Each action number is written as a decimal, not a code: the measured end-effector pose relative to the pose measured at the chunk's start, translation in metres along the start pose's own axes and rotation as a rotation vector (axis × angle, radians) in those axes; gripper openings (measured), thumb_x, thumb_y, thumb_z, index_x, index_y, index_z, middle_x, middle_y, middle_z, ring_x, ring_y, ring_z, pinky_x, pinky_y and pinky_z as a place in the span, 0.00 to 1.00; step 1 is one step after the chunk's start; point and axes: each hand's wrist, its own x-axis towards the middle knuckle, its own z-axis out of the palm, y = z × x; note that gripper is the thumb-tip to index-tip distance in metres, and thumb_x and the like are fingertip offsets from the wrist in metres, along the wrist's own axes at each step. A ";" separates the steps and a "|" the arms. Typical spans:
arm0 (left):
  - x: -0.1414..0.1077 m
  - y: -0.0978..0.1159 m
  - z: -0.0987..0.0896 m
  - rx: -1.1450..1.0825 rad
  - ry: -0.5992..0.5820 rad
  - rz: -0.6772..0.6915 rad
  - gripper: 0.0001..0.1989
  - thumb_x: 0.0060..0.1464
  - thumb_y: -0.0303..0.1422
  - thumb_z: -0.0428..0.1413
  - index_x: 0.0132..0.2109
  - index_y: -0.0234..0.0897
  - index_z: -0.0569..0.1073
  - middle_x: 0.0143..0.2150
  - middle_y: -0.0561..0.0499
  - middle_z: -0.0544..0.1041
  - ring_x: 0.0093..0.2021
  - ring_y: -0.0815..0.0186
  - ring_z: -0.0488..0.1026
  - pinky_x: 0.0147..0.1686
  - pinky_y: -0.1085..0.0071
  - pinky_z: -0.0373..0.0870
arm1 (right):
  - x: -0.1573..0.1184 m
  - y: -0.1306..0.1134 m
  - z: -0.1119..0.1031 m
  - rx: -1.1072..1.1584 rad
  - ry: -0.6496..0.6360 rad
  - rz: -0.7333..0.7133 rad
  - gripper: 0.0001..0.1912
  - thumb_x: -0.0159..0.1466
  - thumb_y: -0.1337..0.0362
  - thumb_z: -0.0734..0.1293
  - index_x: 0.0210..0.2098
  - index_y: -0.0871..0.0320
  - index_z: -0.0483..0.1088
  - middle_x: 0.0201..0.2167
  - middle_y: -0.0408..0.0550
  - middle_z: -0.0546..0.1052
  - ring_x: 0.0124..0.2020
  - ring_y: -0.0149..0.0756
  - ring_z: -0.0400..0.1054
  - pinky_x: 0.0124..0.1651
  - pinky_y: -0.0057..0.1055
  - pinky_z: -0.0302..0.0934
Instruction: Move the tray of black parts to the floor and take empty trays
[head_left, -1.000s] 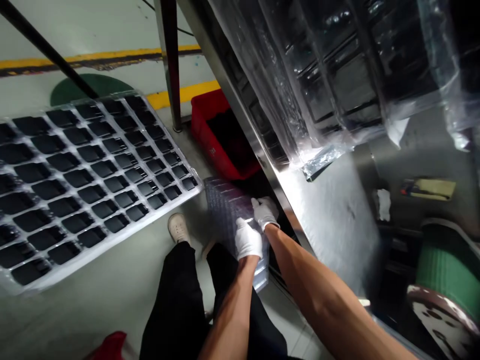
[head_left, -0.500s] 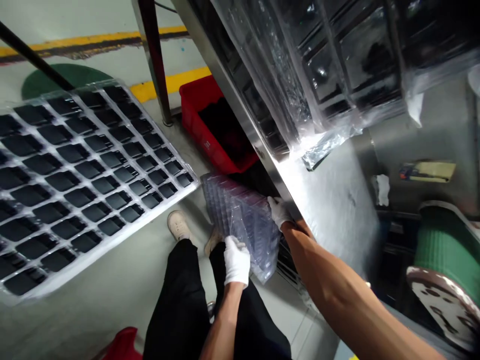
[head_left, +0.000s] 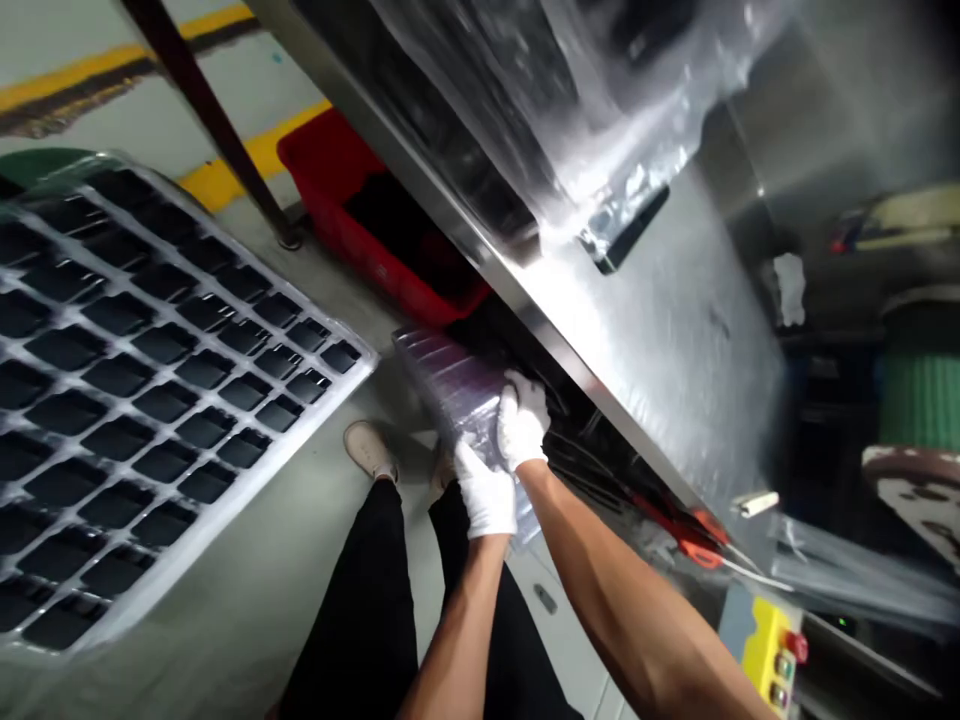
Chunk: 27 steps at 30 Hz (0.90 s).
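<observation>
Both my hands wear white gloves and hold a stack of clear plastic trays (head_left: 450, 385) low down, beside the underside of a steel table (head_left: 660, 330). My left hand (head_left: 486, 490) grips the stack's near edge. My right hand (head_left: 521, 422) lies on the stack's right side, fingers curled over it. The stack is blurred and partly hidden by my hands. My black trousers and a beige shoe (head_left: 369, 450) show below.
A large clear tray of black parts (head_left: 150, 380) fills the left. A red bin (head_left: 360, 230) sits on the floor under the table by a dark table leg (head_left: 217, 130). Plastic-wrapped black trays (head_left: 540, 90) lie on the table. A yellow control box (head_left: 769, 645) sits lower right.
My right hand has come back from the table's underside onto the stack, close to my left hand. The stack has turned more edge-on. The view swung down and right.
</observation>
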 end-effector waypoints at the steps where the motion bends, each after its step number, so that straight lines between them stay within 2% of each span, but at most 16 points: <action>1: -0.001 -0.008 -0.002 0.014 0.013 0.009 0.28 0.56 0.28 0.58 0.61 0.38 0.60 0.52 0.44 0.72 0.48 0.59 0.73 0.49 0.58 0.73 | -0.004 0.008 0.009 0.010 0.005 -0.006 0.21 0.71 0.55 0.56 0.60 0.53 0.63 0.54 0.53 0.68 0.54 0.43 0.65 0.56 0.42 0.60; 3: -0.002 -0.027 -0.005 0.024 0.030 0.003 0.32 0.56 0.28 0.58 0.64 0.38 0.55 0.53 0.43 0.71 0.48 0.58 0.74 0.49 0.56 0.74 | -0.023 0.028 0.024 0.029 -0.012 0.008 0.26 0.69 0.50 0.57 0.63 0.52 0.59 0.56 0.53 0.67 0.55 0.45 0.65 0.56 0.40 0.59; 6: 0.001 -0.057 -0.009 0.024 0.010 -0.048 0.30 0.59 0.25 0.54 0.65 0.37 0.53 0.48 0.45 0.74 0.42 0.60 0.76 0.43 0.59 0.77 | -0.071 0.062 0.044 0.056 -0.055 0.125 0.32 0.66 0.45 0.59 0.62 0.58 0.59 0.55 0.56 0.70 0.54 0.48 0.66 0.55 0.41 0.60; 10: 0.013 -0.093 -0.018 0.090 -0.031 -0.092 0.30 0.57 0.23 0.56 0.64 0.35 0.55 0.48 0.45 0.74 0.42 0.60 0.76 0.44 0.57 0.77 | -0.133 0.113 0.066 0.087 -0.134 0.218 0.27 0.62 0.48 0.65 0.53 0.61 0.67 0.47 0.56 0.75 0.49 0.48 0.70 0.52 0.41 0.63; 11: 0.013 -0.101 -0.018 0.111 -0.052 -0.096 0.30 0.57 0.23 0.56 0.64 0.35 0.56 0.48 0.45 0.74 0.42 0.60 0.76 0.44 0.57 0.77 | -0.147 0.126 0.070 0.089 -0.159 0.218 0.28 0.60 0.48 0.67 0.52 0.61 0.68 0.46 0.55 0.76 0.48 0.49 0.70 0.51 0.42 0.63; 13: 0.004 -0.115 -0.014 0.148 -0.123 -0.075 0.29 0.56 0.22 0.57 0.63 0.35 0.58 0.45 0.47 0.75 0.41 0.61 0.76 0.43 0.58 0.77 | -0.172 0.153 0.074 0.093 -0.187 0.225 0.35 0.55 0.48 0.71 0.56 0.61 0.66 0.47 0.57 0.75 0.49 0.52 0.69 0.52 0.43 0.62; 16: -0.030 -0.138 0.004 0.205 -0.224 -0.002 0.29 0.55 0.22 0.58 0.62 0.37 0.61 0.43 0.49 0.77 0.38 0.63 0.77 0.42 0.60 0.77 | -0.215 0.196 0.077 0.114 -0.151 0.302 0.45 0.54 0.47 0.72 0.63 0.62 0.57 0.50 0.59 0.72 0.51 0.52 0.68 0.53 0.43 0.62; 18: -0.062 -0.157 0.019 0.260 -0.234 0.032 0.32 0.54 0.22 0.59 0.63 0.38 0.59 0.43 0.49 0.77 0.38 0.63 0.77 0.42 0.60 0.77 | -0.243 0.222 0.079 0.132 -0.090 0.384 0.43 0.56 0.47 0.70 0.63 0.62 0.58 0.50 0.59 0.71 0.52 0.51 0.67 0.53 0.42 0.62; 21: -0.104 -0.189 0.036 0.382 -0.182 0.067 0.34 0.53 0.24 0.60 0.64 0.39 0.57 0.46 0.47 0.76 0.41 0.60 0.76 0.46 0.56 0.75 | -0.276 0.250 0.085 0.150 -0.002 0.495 0.36 0.58 0.47 0.68 0.59 0.61 0.62 0.50 0.57 0.70 0.52 0.50 0.66 0.52 0.41 0.62; 24: -0.135 -0.222 0.043 0.522 -0.098 0.074 0.23 0.57 0.32 0.59 0.58 0.37 0.65 0.48 0.45 0.74 0.47 0.57 0.74 0.50 0.51 0.71 | -0.291 0.265 0.089 0.159 0.028 0.526 0.31 0.60 0.48 0.67 0.56 0.58 0.64 0.48 0.55 0.71 0.50 0.49 0.67 0.50 0.41 0.63; 27: -0.156 -0.251 0.043 0.579 -0.082 0.048 0.17 0.60 0.38 0.55 0.53 0.35 0.69 0.41 0.48 0.75 0.40 0.60 0.75 0.44 0.56 0.74 | -0.295 0.276 0.093 0.161 0.031 0.506 0.31 0.59 0.46 0.67 0.55 0.57 0.64 0.47 0.54 0.70 0.48 0.48 0.67 0.48 0.40 0.62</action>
